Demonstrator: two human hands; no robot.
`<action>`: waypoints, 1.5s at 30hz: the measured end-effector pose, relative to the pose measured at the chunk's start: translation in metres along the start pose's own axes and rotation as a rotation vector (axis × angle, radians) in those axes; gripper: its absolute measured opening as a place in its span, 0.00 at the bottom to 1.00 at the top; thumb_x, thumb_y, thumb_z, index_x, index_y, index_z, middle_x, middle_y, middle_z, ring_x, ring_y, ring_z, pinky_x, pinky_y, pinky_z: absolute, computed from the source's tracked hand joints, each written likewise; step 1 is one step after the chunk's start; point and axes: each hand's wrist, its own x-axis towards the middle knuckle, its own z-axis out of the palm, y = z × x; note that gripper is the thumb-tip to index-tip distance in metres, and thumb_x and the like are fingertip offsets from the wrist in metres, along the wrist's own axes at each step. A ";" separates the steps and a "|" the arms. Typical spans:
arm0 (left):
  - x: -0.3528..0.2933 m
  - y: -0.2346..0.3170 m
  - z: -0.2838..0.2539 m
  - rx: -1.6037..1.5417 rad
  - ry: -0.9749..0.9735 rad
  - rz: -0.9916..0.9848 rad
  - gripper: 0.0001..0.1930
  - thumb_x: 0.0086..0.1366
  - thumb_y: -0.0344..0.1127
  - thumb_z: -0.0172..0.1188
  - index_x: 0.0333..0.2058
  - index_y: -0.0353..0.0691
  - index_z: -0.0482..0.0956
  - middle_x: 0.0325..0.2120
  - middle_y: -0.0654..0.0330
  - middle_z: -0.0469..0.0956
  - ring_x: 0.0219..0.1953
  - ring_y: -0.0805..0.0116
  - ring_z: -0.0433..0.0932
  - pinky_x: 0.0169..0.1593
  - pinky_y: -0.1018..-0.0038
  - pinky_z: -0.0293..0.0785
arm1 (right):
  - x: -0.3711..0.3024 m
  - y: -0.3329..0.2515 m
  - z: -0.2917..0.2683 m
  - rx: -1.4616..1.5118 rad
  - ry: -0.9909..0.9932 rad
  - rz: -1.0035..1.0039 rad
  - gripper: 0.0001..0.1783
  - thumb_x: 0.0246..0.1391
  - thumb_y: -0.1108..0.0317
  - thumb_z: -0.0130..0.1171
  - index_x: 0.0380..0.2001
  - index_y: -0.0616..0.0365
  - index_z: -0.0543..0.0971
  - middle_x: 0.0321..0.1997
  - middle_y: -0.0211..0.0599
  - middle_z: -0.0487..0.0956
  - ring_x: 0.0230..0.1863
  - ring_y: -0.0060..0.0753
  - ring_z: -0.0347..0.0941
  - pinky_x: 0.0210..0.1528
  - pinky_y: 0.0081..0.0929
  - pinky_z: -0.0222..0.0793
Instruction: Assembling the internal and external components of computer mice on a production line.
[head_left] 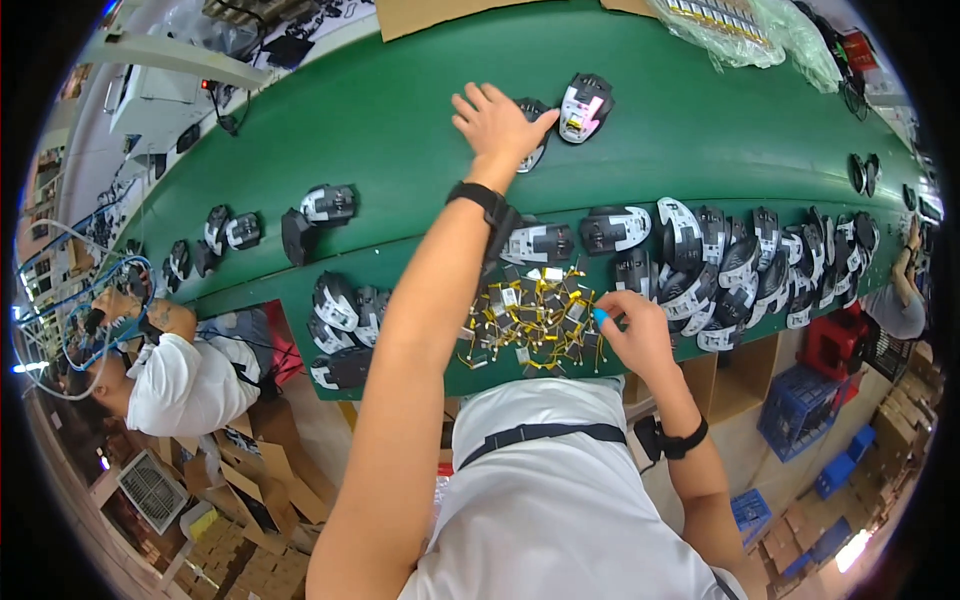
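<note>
My left hand (500, 128) reaches across the green belt with its fingers spread, beside and partly over a dark computer mouse shell (533, 150); its thumb points at a second mouse shell (583, 108) with a white and pink inside. No grip on either shell shows. In front of me lies a loose pile of small battery packs (535, 315) with yellow-wrapped leads. At the pile's right edge my right hand (640, 335) has its fingers curled in, a blue cover on one fingertip. Whatever sits between those fingertips is too small to make out.
Many open mouse shells (740, 265) crowd the ledge to the right, and a few more (340, 310) stand left of the pile. A bag of parts (745, 30) lies at the far right. A co-worker (190, 385) sits at the left; a blue crate (803, 410) is on the floor.
</note>
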 end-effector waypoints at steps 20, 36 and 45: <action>-0.101 -0.008 -0.235 -1.748 -0.437 -0.245 0.25 0.61 0.50 0.58 0.45 0.32 0.71 0.29 0.58 0.75 0.28 0.69 0.74 0.31 0.76 0.72 | -0.031 0.010 0.069 -0.299 -0.012 -0.506 0.20 0.33 0.76 0.62 0.36 0.52 0.74 0.40 0.35 0.73 0.42 0.43 0.69 0.42 0.36 0.66; -0.287 -0.067 -0.275 -2.243 -0.303 -0.440 0.25 0.56 0.38 0.58 0.51 0.32 0.70 0.46 0.53 0.76 0.48 0.59 0.76 0.55 0.62 0.69 | -0.126 -0.101 0.011 0.972 -0.123 -0.115 0.06 0.54 0.73 0.59 0.34 0.62 0.74 0.34 0.35 0.80 0.35 0.24 0.76 0.41 0.25 0.71; -0.274 -0.030 -0.306 -2.306 -0.414 -0.224 0.25 0.63 0.46 0.55 0.53 0.34 0.67 0.49 0.45 0.73 0.52 0.49 0.73 0.53 0.55 0.73 | -0.141 -0.158 -0.011 0.948 -0.234 -0.060 0.06 0.55 0.76 0.57 0.36 0.64 0.75 0.36 0.35 0.78 0.38 0.24 0.76 0.42 0.23 0.71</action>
